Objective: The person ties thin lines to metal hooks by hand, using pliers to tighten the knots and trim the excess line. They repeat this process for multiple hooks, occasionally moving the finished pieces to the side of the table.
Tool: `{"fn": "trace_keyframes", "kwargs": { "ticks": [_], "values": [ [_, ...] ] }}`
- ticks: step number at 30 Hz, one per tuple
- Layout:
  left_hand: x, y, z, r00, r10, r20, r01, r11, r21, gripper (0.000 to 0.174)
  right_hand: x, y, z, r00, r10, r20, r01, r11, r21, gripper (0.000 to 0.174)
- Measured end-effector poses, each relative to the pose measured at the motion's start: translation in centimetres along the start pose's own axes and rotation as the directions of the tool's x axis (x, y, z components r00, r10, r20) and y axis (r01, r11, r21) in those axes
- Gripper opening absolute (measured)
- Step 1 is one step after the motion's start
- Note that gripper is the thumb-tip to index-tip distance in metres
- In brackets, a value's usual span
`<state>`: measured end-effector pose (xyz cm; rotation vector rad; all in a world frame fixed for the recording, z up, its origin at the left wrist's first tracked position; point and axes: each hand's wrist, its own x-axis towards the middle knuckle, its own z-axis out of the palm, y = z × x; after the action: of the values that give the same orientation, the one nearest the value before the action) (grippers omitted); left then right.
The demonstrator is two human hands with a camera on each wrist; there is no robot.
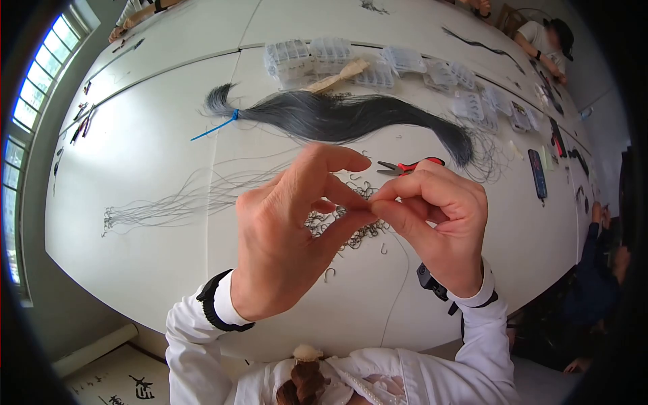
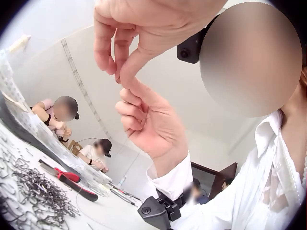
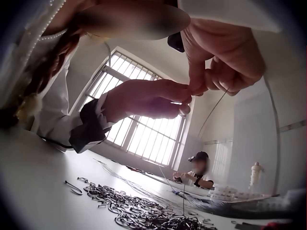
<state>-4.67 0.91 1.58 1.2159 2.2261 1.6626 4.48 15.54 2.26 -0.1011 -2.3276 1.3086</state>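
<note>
Hooks (image 1: 365,231): dozens, piled. Pliers (image 1: 409,167) beside them: 1. Grey strand bundle (image 1: 324,117): 1. Blue tie (image 1: 214,128): 1. Phone (image 1: 537,174): 1. Clear boxes (image 1: 287,59): several, overlapping, exact count unclear.

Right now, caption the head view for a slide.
Left hand and right hand meet over a pile of hooks, red-handled pliers and a tied dark bundle beyond.

the pliers (image 1: 405,167) lie beside the fish hooks (image 1: 368,229); behind both i see the line bundle (image 1: 337,118) before plastic boxes (image 1: 317,57).
</note>
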Motion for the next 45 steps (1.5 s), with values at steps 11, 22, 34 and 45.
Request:
{"fn": "trace_keyframes", "kwargs": {
  "ticks": [11, 22, 34, 45],
  "values": [
    [0.2, -1.2, 0.6, 0.979, -0.192, -0.075, 0.116, 0.815, -0.568, 0.070, -0.9, 2.0, 0.8, 0.833, 0.393, 0.390, -0.516, 0.294, 0.805, 0.015],
    [0.3, -1.0, 0.3, 0.990, -0.139, 0.010, 0.115, 0.774, -0.622, 0.076, -0.4, 2.4, 0.4, 0.741, 0.375, 0.557, -0.653, 0.212, 0.727, 0.019],
    [0.8, -1.1, -0.6, 0.936, -0.273, 0.222, 0.346, 0.604, -0.718, 0.079, 1.6, 0.7, -2.3, 0.996, -0.046, 0.078, 0.040, 0.996, 0.081, 0.028],
    [1.1, -0.8, -1.0, 0.797, -0.305, 0.522, 0.602, 0.473, -0.643, 0.080, 1.4, 0.4, -2.2, 0.901, -0.372, 0.225, 0.395, 0.916, -0.066, 0.018]
  ]
}}
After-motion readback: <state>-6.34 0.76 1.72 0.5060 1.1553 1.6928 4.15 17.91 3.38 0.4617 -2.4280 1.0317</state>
